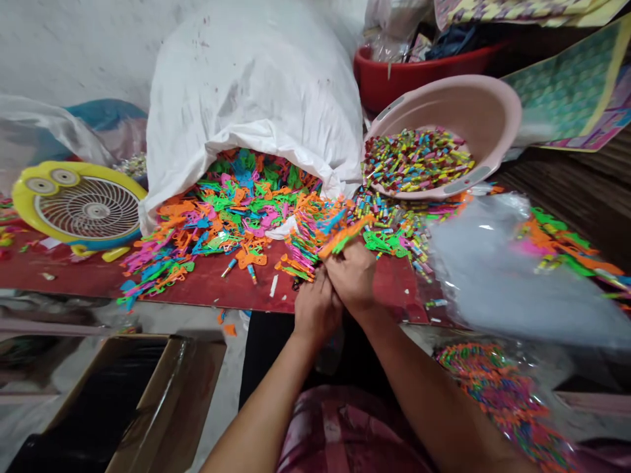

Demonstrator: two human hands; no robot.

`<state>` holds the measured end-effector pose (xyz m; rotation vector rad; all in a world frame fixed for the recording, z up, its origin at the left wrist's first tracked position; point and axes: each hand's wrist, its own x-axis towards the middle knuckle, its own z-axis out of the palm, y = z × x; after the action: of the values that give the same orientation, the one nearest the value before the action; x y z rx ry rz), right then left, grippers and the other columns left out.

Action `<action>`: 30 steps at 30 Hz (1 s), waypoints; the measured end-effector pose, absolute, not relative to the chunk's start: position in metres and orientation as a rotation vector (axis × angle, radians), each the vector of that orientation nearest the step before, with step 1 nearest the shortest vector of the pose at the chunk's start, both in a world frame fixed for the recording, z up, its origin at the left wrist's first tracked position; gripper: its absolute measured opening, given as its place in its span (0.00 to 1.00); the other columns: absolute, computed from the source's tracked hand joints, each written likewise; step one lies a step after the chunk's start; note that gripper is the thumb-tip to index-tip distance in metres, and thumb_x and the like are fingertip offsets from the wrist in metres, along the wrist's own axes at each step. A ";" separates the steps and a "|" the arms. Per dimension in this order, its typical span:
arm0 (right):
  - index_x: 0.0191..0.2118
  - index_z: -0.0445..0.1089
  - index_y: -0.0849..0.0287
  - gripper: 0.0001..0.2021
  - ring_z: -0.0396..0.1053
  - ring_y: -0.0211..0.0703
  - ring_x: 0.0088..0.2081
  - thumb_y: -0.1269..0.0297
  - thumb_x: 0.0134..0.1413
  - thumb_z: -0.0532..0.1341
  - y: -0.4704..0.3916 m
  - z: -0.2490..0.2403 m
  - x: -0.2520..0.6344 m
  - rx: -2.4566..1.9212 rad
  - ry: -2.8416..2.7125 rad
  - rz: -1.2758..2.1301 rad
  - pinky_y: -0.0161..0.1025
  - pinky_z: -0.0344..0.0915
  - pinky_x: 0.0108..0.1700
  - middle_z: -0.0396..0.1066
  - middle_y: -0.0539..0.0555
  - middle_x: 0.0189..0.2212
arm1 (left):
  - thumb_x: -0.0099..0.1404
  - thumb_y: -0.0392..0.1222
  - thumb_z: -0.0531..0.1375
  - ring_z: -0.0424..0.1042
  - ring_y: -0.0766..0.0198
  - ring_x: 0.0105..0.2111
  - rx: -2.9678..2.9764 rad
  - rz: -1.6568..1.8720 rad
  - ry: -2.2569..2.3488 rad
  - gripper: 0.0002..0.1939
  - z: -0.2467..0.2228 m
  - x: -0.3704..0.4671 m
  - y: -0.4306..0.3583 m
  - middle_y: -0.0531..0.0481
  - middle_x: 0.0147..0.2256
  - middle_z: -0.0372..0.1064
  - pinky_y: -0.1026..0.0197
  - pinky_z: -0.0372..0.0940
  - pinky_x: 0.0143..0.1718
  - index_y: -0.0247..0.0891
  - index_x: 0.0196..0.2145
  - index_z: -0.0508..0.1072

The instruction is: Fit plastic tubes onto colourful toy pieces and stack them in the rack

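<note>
My right hand (351, 272) is closed around a bunch of flat plastic pieces (348, 236), orange, green and blue, which stick out above its fingers. Close against it, my left hand (318, 303) is closed at the front edge of the red table (197, 288); what its fingers hold, if anything, is hidden. Just beyond my hands lies a stack of colorful plastic pieces (302, 253). A large heap of similar pieces (241, 203) spills from a big white sack (256, 79) behind it.
A pink basin (493, 118) of small colorful tubes (419, 157) leans at the back right, before a red tub (379, 79). Clear plastic bags (493, 263) lie at the right. A yellow fan (96, 209) stands at the left. Below is a cardboard box (190, 394).
</note>
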<state>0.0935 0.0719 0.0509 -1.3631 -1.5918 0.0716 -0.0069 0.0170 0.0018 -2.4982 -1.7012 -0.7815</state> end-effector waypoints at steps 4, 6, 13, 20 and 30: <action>0.29 0.68 0.56 0.06 0.64 0.41 0.29 0.63 0.56 0.59 0.070 0.069 0.110 -1.395 -1.576 0.067 0.37 0.55 0.32 0.70 0.51 0.26 | 0.68 0.37 0.52 0.65 0.49 0.60 -2.467 -0.740 -1.695 0.23 0.001 -0.007 0.017 0.33 0.59 0.65 0.47 0.65 0.54 0.32 0.59 0.64; 0.26 0.66 0.55 0.08 0.61 0.39 0.25 0.62 0.56 0.59 0.072 0.062 0.129 -1.491 -1.583 0.105 0.37 0.51 0.29 0.67 0.49 0.23 | 0.67 0.37 0.52 0.65 0.48 0.60 -2.452 -0.722 -1.696 0.24 -0.001 -0.006 0.017 0.33 0.59 0.65 0.46 0.65 0.54 0.31 0.60 0.62; 0.26 0.68 0.56 0.11 0.56 0.40 0.24 0.58 0.56 0.62 0.089 0.039 0.212 -1.747 -1.600 -0.106 0.39 0.46 0.28 0.64 0.50 0.20 | 0.67 0.38 0.52 0.62 0.48 0.62 -2.452 -0.718 -1.699 0.26 -0.007 -0.007 0.016 0.35 0.63 0.60 0.46 0.64 0.55 0.32 0.62 0.61; 0.53 0.70 0.54 0.19 0.67 0.46 0.46 0.75 0.62 0.51 0.059 0.042 0.196 -1.176 -2.143 0.089 0.40 0.61 0.46 0.71 0.56 0.46 | 0.67 0.38 0.53 0.61 0.48 0.63 -2.487 -0.724 -1.655 0.27 -0.006 -0.013 0.016 0.34 0.63 0.60 0.46 0.63 0.56 0.32 0.63 0.60; 0.33 0.72 0.56 0.07 0.61 0.47 0.37 0.68 0.62 0.58 0.034 0.011 0.139 -1.351 -2.217 -0.002 0.42 0.53 0.38 0.71 0.55 0.33 | 0.66 0.39 0.55 0.60 0.46 0.63 -2.365 -0.683 -1.917 0.28 -0.011 0.009 0.016 0.37 0.63 0.60 0.42 0.59 0.60 0.37 0.63 0.61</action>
<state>0.1392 0.0340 0.0115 -1.3505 -2.2172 -0.0020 0.0088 0.0155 -0.0109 -2.3650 -1.9174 -0.6833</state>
